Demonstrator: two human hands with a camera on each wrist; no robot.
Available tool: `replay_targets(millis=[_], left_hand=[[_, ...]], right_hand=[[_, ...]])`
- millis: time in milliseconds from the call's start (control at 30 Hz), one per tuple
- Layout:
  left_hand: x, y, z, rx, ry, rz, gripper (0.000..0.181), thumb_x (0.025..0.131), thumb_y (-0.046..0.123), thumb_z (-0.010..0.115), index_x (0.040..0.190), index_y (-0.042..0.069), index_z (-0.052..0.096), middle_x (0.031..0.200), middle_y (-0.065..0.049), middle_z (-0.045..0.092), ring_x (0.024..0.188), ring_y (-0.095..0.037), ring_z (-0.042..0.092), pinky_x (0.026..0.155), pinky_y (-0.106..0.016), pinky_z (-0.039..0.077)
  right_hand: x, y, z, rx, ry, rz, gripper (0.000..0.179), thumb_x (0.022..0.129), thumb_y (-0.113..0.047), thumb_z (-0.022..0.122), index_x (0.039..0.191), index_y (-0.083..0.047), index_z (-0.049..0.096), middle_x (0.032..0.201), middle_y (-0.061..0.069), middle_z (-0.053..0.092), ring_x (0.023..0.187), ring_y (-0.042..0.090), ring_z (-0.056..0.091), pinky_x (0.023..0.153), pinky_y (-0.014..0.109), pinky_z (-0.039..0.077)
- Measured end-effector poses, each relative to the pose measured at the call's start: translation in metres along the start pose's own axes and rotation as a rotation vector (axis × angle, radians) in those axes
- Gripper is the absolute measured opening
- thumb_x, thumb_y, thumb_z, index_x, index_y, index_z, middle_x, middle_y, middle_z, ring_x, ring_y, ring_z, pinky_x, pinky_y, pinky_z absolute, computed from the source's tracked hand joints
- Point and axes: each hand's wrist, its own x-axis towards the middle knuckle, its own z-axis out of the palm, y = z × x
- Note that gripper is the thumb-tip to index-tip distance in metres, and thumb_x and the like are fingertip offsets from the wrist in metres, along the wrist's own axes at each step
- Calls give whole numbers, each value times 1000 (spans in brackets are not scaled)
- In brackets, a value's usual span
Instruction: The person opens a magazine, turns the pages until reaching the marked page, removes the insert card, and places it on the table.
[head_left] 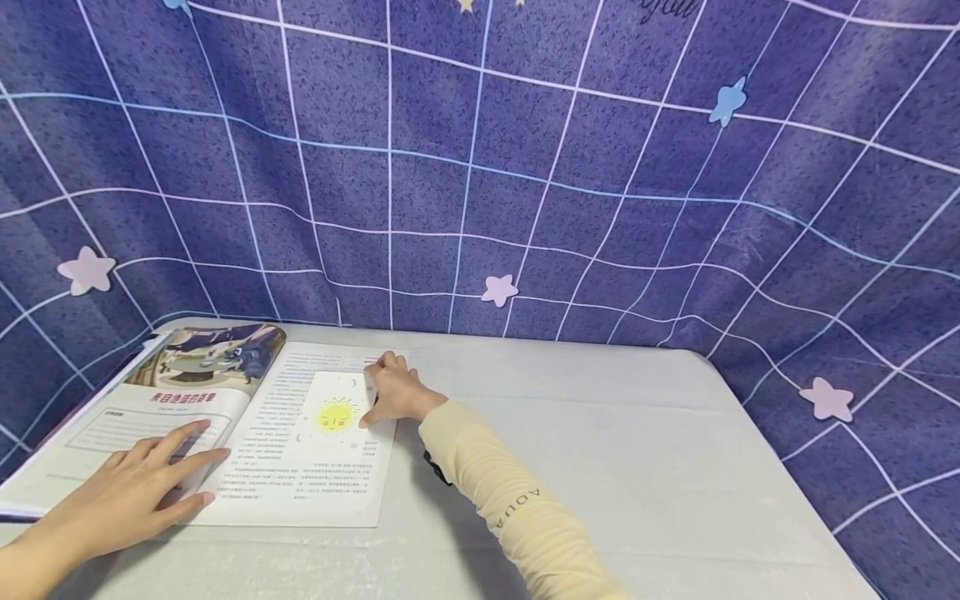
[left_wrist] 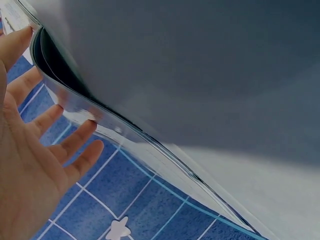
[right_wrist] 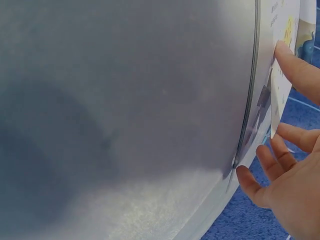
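An open magazine (head_left: 330,504) lies on the table's left side, a coloured picture on its left page and printed text on its right. My left hand (head_left: 142,483) rests on it near the fold, with fingers spread and fairly straight. Over the right page is a white card (head_left: 318,396) printed with a smiling yellow sun, small moons and stars. My right hand (head_left: 401,392) holds the card by its right side, thumb at the near part and fingers at the far corner. In the right wrist view, the card's edge (right_wrist: 276,102) stands tilted between thumb and index finger.
A pale cloth covers the table (head_left: 600,450), extending to the right of the magazine. Behind it hangs a blue-purple curtain (head_left: 420,192) with grid lines and star shapes. The magazine's far-left page corner curls up near this curtain.
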Motion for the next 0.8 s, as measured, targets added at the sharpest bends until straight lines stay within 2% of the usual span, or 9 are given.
replay_targets(millis=[333,467,633,800], left_hand=[[0,0,1,6,-2,-1,52,72,48,70,117,23,59,131,-11,40,95,-42,53,65,-58,42],[0,-1,2,0,-8,-9,52,73,48,70,118,24,58,131,-10,39,95,-43,53,65,-59,42],[0,0,1,-3,-27,-18,52,74,48,69,119,25,57,132,-10,39,97,-44,52,66,-59,42],[0,0,0,-3,-20,-12,52,74,47,70,119,25,57,131,-11,39,95,-44,53,66,-59,42]], right_hand=[[-1,1,1,22,43,14,88,62,-44,81,136,-19,40,128,0,47,111,14,41,91,31,36],[-1,0,1,66,61,16,87,61,-40,83,135,-18,41,124,0,49,109,14,46,90,30,36],[-1,1,0,175,72,5,87,62,-30,84,135,-13,40,114,1,49,88,6,49,87,23,38],[-2,0,-1,297,62,-6,86,64,-19,83,136,-8,38,114,6,45,68,2,49,68,10,42]])
